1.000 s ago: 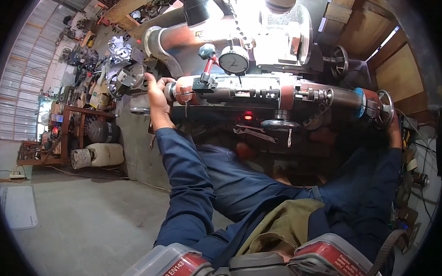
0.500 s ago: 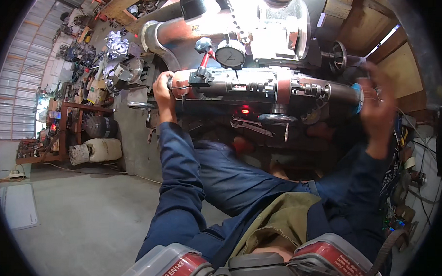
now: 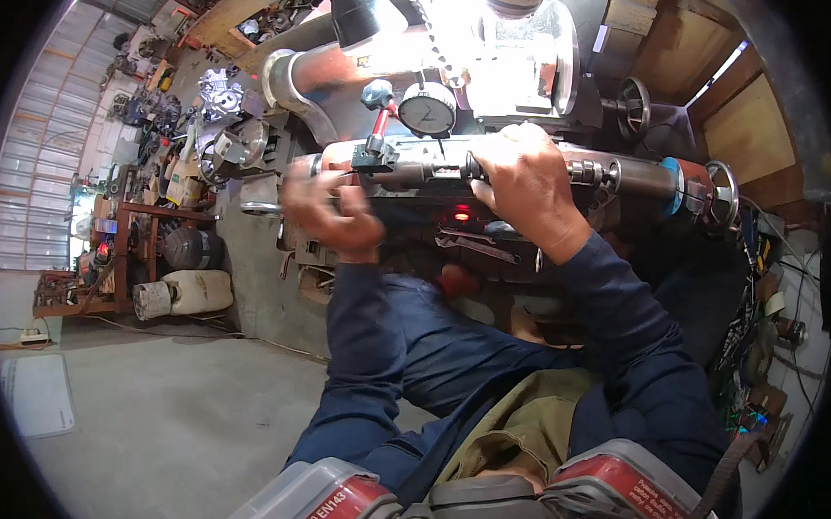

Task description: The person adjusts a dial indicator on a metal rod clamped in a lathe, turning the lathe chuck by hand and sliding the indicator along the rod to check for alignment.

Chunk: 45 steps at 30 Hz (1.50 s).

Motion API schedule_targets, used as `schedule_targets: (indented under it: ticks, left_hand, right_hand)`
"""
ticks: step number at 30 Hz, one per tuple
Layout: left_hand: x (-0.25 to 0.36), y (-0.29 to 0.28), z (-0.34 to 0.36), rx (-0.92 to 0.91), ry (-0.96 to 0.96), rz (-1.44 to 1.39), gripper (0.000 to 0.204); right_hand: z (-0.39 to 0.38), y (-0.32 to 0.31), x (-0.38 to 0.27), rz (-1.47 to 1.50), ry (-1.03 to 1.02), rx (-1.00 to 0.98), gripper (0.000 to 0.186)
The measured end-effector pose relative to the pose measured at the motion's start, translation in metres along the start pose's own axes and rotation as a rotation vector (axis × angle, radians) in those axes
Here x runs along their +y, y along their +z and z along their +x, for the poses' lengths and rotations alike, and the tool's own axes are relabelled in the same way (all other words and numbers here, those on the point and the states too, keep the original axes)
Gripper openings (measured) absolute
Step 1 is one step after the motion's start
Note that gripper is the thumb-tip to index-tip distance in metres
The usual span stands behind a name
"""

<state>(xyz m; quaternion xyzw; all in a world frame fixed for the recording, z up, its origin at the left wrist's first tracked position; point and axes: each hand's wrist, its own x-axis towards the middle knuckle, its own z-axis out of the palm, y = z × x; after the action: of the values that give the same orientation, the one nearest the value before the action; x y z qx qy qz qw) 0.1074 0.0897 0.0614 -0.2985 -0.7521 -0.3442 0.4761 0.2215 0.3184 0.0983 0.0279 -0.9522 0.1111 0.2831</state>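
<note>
A long steel shaft assembly [image 3: 638, 178] lies across a grinding machine between red-and-steel fittings. My right hand [image 3: 519, 181] grips its middle, fingers wrapped over the top and hiding part of it. My left hand [image 3: 335, 202] is blurred just below the shaft's left end, fingers bent; whether it holds anything cannot be made out. A dial indicator [image 3: 427, 111] stands above the shaft with its stem pointing down, beside a stand [image 3: 376, 158] with a red post and dark base. A handwheel [image 3: 721, 193] is at the right end. A small red light [image 3: 460, 213] glows underneath.
Metal wrenches [image 3: 480, 245] lie below the shaft. At left are a rusty frame [image 3: 123, 249], a white gas cylinder [image 3: 185, 294], cluttered engine parts [image 3: 218, 92] and a concrete floor [image 3: 173, 397]. Wooden panels [image 3: 749, 134] and cables stand at right. The machine's large wheel [image 3: 564, 59] is behind.
My right hand moved from the right-end handwheel leftward onto the middle of the shaft. My left hand left the left end and has moved down and slightly right, now blurred.
</note>
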Motion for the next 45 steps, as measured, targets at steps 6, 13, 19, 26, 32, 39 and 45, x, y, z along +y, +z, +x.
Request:
schedule_targets:
  ticks: [6,13,19,26,32,39,45]
  left_hand:
    - [0.045,0.033,-0.023,-0.398,0.109,0.123,0.02]
    - [0.037,0.044,-0.031,-0.33,0.14,0.181,0.008]
    - [0.039,0.045,-0.028,-0.318,0.152,0.241,0.008]
    - [0.045,0.043,-0.023,-0.32,0.158,0.293,0.013]
    - [0.033,0.016,0.005,0.0,0.066,0.115,0.041]
    - [-0.103,0.005,0.001,-0.569,-0.629,-0.419,0.042]
    - [-0.131,0.002,0.029,-0.854,-0.964,-0.461,0.045]
  right_hand:
    - [-0.002,-0.001,0.001,0.027,-0.004,-0.001,0.023]
    - [-0.004,-0.003,-0.001,0.013,0.075,-0.131,0.034]
    - [-0.004,-0.004,-0.001,0.014,0.077,-0.117,0.033]
    - [-0.004,-0.002,-0.001,0.016,0.075,-0.119,0.031]
    - [-0.002,-0.01,-0.002,0.006,0.037,-0.058,0.028]
    - [-0.034,-0.07,0.011,0.253,0.078,0.044,0.062]
    - [-0.086,-0.157,0.092,0.106,0.459,0.106,0.05]
